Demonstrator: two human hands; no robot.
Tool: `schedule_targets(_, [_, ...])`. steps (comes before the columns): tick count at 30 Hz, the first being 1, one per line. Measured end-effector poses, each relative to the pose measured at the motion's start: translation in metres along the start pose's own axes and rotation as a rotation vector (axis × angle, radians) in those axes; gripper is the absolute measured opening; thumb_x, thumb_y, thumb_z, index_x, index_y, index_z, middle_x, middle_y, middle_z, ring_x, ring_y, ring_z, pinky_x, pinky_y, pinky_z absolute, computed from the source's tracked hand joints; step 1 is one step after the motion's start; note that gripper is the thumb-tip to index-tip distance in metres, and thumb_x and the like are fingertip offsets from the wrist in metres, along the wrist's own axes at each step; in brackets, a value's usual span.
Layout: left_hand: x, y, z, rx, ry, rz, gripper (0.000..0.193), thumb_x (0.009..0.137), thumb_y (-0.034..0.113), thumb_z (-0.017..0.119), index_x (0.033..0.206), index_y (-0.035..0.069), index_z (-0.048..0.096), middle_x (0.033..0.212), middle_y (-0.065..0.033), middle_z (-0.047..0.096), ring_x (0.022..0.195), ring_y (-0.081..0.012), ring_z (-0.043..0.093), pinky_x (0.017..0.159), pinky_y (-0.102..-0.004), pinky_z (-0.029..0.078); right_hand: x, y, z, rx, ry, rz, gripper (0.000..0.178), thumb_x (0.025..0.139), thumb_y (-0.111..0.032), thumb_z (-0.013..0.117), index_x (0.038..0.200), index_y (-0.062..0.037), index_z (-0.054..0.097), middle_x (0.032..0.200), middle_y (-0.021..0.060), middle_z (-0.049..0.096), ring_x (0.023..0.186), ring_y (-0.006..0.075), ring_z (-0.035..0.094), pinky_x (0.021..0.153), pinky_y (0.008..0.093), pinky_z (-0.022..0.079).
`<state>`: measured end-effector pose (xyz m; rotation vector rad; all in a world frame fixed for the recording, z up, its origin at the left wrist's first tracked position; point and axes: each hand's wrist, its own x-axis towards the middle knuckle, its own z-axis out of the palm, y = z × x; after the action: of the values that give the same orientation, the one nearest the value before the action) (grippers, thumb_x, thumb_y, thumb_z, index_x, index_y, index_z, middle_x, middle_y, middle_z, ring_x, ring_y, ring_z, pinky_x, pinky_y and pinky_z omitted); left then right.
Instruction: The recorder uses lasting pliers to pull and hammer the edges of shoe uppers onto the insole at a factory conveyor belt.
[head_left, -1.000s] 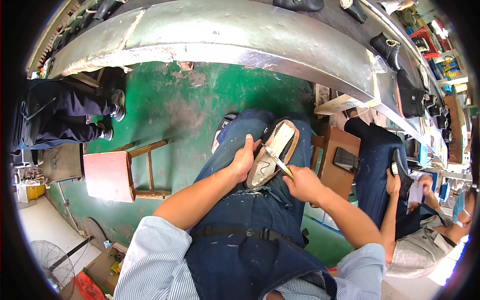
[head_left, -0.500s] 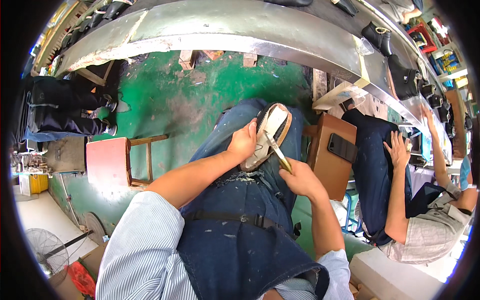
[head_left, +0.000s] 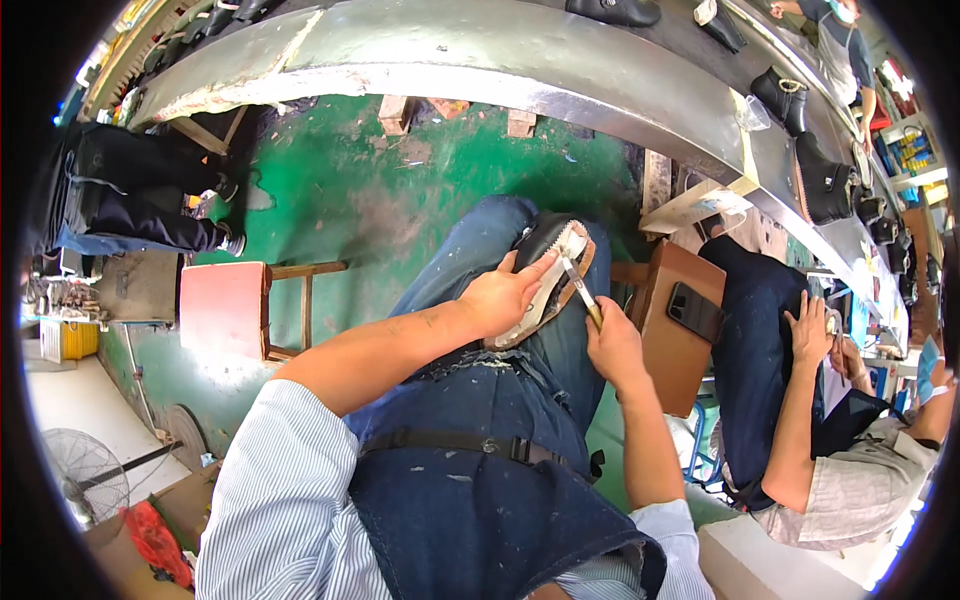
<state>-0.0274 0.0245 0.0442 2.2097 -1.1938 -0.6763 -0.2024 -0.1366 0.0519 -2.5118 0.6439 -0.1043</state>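
Note:
An unfinished shoe point(head_left: 541, 240) rests on my lap with its pale underside up and black upper around the edge. My left hand point(head_left: 498, 299) holds it from the left, the fingers reaching over the underside toward the toe. A slim tool with a flat silver shaft point(head_left: 575, 276) and a yellowish handle sits in my right hand point(head_left: 614, 346), which is closed around the handle. The tool's tip meets or nearly meets the underside near my left fingertips; whether it touches, I cannot tell. A dark blue apron point(head_left: 450, 480) covers my lap.
Ahead runs a long metal bench point(head_left: 420, 50) bearing black boots point(head_left: 828, 180). To the right, a phone point(head_left: 694, 312) lies on a brown stool point(head_left: 655, 350), beside a seated co-worker point(head_left: 850, 480). A pinkish stool point(head_left: 225, 310) and a fan point(head_left: 85, 475) stand at left.
My left fingers have moved over the shoe's underside toward the toe. The tool and right hand have shifted slightly right and up. The co-worker's far hand has come down from the bench.

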Motion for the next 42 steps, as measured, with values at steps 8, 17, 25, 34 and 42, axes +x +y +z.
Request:
schedule_targets(8, [0.003,0.003,-0.019,0.007,-0.134,-0.067,0.056,0.100,0.033,0.044,0.153,0.033,0.025,0.135,-0.0447,0.037,0.092,-0.0477,0.065,0.080,-0.0494,0.055,0.042,-0.027,-0.065,0.351,-0.177,0.032,0.028,0.097,-0.025,0.053,0.107,0.0007,0.058,0.083,0.0162,0.062,0.073,0.0256,0.063,0.073,0.0413,0.051])
schedule_targets(17, [-0.015,0.014,-0.038,0.086,-0.289,0.039,0.062,0.098,0.034,0.050,0.153,0.018,0.027,0.138,-0.0443,0.034,0.098,-0.0521,0.062,0.089,-0.0478,0.052,0.036,-0.032,-0.026,0.227,-0.234,0.014,0.031,0.097,-0.029,0.051,0.104,0.0003,0.058,0.093,0.0263,0.064,0.088,0.0455,0.061,0.076,0.0504,0.049])
schedule_targets(25, [-0.041,-0.007,-0.009,-0.536,0.079,-0.226,0.059,0.094,0.025,0.057,0.140,-0.008,0.041,0.119,-0.0339,0.059,0.113,-0.0413,0.061,0.096,-0.0400,0.047,0.006,-0.053,-0.025,0.170,-0.397,0.094,0.036,0.097,-0.032,0.052,0.114,-0.0001,0.057,0.095,0.0239,0.065,0.091,0.0442,0.062,0.080,0.0482,0.050])
schedule_targets(34, [-0.028,-0.006,-0.046,-0.441,-0.331,-0.257,0.092,0.085,0.023,0.069,0.152,-0.003,0.012,0.119,-0.0323,0.060,0.108,-0.0386,0.063,0.094,-0.0380,0.047,-0.008,-0.044,-0.021,0.299,-0.417,0.174,0.033,0.096,-0.031,0.054,0.110,-0.0010,0.060,0.092,0.0205,0.067,0.083,0.0390,0.066,0.072,0.0451,0.051])
schedule_targets(42, [-0.015,0.001,-0.117,-0.293,0.182,0.200,0.073,0.075,0.003,0.075,0.136,0.003,0.035,0.111,-0.0252,0.065,0.101,-0.0298,0.068,0.088,-0.0387,0.054,-0.065,-0.011,-0.004,0.970,-0.097,0.402,0.037,0.094,-0.024,0.059,0.121,0.0000,0.055,0.088,0.0018,0.061,0.075,0.0112,0.055,0.069,0.0275,0.048])
